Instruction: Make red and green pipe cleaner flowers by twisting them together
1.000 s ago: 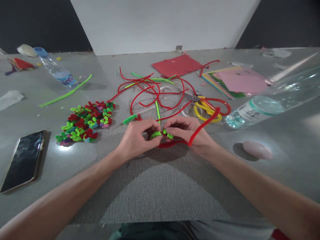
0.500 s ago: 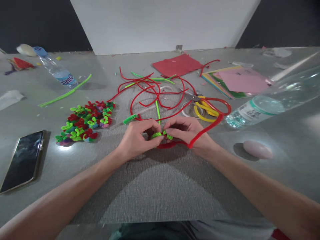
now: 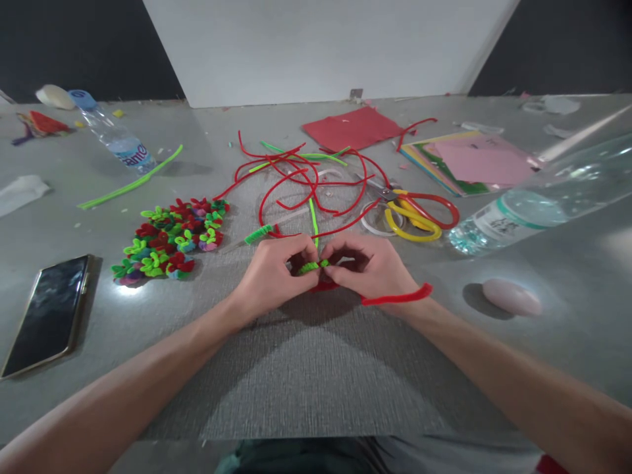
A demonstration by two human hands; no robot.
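Near the middle of the table, my left hand pinches a coiled green pipe cleaner piece between thumb and fingers. My right hand is closed at the other end of this small piece, its fingertips almost touching those of my left hand. From beneath the right hand a red pipe cleaner runs out over the wrist. The fingers partly hide where red and green join. Just beyond my hands lie loose red pipe cleaners and a green coil on a thin stick.
Red-and-yellow scissors and a white ring of tape lie behind my right hand. Small pipe cleaner flowers and a phone are left; a large bottle and pink oval object right. Coloured sheets lie farther back.
The red pipe cleaner's free end has swung down and nearer, from beside the scissors to over my right wrist. The right fingers now cover more of the green piece.
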